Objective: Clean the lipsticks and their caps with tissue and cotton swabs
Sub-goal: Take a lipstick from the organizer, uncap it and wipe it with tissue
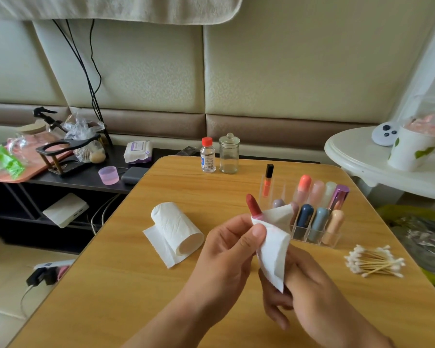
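An uncapped red lipstick sticks up above the wooden table, its base wrapped in a piece of white tissue. My left hand pinches the tissue around the tube with thumb and fingers. My right hand holds the lower part of the tissue-wrapped tube from below; the tube itself is hidden there. A tissue roll lies to the left. A pile of cotton swabs lies to the right.
A clear organizer with several lipsticks stands just behind my hands, an orange lip gloss at its back. A red-capped bottle and a glass jar stand at the far edge. A cluttered dark shelf lies left.
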{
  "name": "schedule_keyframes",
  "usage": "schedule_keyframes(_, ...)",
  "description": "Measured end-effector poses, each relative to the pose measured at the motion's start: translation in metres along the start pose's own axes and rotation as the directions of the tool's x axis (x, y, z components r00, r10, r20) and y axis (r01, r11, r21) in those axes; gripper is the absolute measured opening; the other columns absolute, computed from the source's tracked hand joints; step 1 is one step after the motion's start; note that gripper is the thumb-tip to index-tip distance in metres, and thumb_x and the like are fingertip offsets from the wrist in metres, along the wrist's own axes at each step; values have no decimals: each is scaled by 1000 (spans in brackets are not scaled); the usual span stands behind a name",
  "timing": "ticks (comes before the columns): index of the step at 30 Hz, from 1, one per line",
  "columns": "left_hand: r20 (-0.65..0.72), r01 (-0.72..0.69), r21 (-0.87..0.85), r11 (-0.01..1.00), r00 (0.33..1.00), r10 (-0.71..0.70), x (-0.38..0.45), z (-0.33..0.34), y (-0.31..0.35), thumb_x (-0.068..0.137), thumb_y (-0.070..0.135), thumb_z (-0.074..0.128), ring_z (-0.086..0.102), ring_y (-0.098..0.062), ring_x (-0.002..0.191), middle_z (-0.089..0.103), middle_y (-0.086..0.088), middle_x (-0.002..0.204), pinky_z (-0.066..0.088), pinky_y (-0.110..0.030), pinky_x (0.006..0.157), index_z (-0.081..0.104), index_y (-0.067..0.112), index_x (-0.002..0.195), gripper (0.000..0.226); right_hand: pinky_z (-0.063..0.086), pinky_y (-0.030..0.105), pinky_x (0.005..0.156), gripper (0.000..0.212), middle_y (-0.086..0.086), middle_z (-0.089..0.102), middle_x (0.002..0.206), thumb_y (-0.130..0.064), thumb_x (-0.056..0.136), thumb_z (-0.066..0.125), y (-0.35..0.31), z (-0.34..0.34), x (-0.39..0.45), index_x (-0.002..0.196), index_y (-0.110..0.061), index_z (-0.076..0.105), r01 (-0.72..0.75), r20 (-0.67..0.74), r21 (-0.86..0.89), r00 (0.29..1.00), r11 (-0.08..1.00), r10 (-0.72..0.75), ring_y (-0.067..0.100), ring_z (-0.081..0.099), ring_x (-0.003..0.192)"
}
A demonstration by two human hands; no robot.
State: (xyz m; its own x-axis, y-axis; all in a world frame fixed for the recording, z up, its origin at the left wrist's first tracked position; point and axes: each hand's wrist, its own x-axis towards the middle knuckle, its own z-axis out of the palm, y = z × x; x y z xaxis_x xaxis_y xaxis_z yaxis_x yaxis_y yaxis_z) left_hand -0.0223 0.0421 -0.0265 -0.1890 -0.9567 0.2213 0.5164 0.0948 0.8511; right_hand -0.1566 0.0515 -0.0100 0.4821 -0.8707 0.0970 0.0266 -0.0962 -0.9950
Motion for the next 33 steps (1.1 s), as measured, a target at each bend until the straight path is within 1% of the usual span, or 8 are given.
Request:
schedule_keyframes(2, -44, -36, 43, 998, 998, 38, 0, 1, -2, 90, 36, 65, 59, -31, 77, 68, -16, 94, 45, -41, 64, 63, -1, 114, 44, 27, 20, 42, 31, 1, 35, 46, -45, 85, 46, 0, 3, 1, 66, -43, 70, -41, -11, 107, 999, 993, 43, 19, 38, 36)
schedule_keyframes(6, -109, -45, 107, 993, 992, 56, 2, -1, -7, 82, 49, 73, 38, -62, 62, 56, -26, 86, 35, -62, 44, 65, 5, 107, 51, 27, 19, 38, 31, 7, 48, 48, -36, 80, 56, 10, 5, 2, 92, -14, 72, 41, -270, 65, 963, 997, -22, 20, 40, 34)
schedule_keyframes(11, -5, -78, -35, 996, 997, 78, 0, 3, -3, 91, 35, 66, 64, -21, 82, 70, -10, 93, 50, -29, 74, 62, -4, 114, 45, 17, 26, 42, 37, 11, 36, 41, -51, 85, 44, 9, 9, 0, 76, -27, 72, -83, -141, 180, 984, 980, 110, 19, 31, 36)
schedule_keyframes(15, -42, -76, -82, 994, 996, 73, -1, 4, -3, 88, 29, 66, 62, -17, 70, 69, -8, 83, 51, -26, 64, 68, 2, 106, 32, 16, 20, 39, 59, 8, 27, 53, -68, 75, 56, 3, 9, -2, 78, -11, 67, -259, 50, 449, 963, 855, 265, 17, 36, 32)
schedule_keyframes(21, -114, -102, -101, 990, 989, 90, -1, 7, -2, 87, 27, 63, 60, -15, 68, 66, -7, 77, 48, -24, 65, 70, 6, 94, 23, 18, 22, 42, 41, 9, 29, 45, -63, 69, 57, 8, 17, -1, 72, -24, 70, -63, -188, 174, 977, 983, 97, 17, 33, 34)
schedule_keyframes(26, -86, -65, -94, 993, 995, 57, -5, 8, -2, 88, 25, 67, 61, -14, 52, 65, -8, 66, 50, -24, 53, 72, 8, 91, 18, 12, 25, 39, 46, 2, 29, 48, -61, 87, 63, 5, 13, -4, 76, -16, 58, -354, 244, 716, 934, 602, 260, 16, 38, 29)
schedule_keyframes(29, -111, -94, -106, 990, 990, 82, -3, 7, -2, 85, 26, 65, 61, -17, 58, 65, -12, 72, 50, -26, 58, 67, -1, 97, 30, 12, 20, 40, 57, 9, 34, 52, -57, 86, 62, 11, 7, -3, 92, 1, 60, -270, 65, 543, 957, 795, 281, 18, 35, 30)
schedule_keyframes(33, -126, -118, -101, 988, 987, 105, 0, 6, -2, 86, 26, 64, 60, -19, 68, 65, -14, 82, 49, -27, 65, 64, -9, 104, 40, 19, 18, 41, 52, 12, 30, 48, -59, 71, 61, 11, 15, -4, 91, -12, 70, -54, -202, 237, 974, 970, 104, 17, 28, 33)
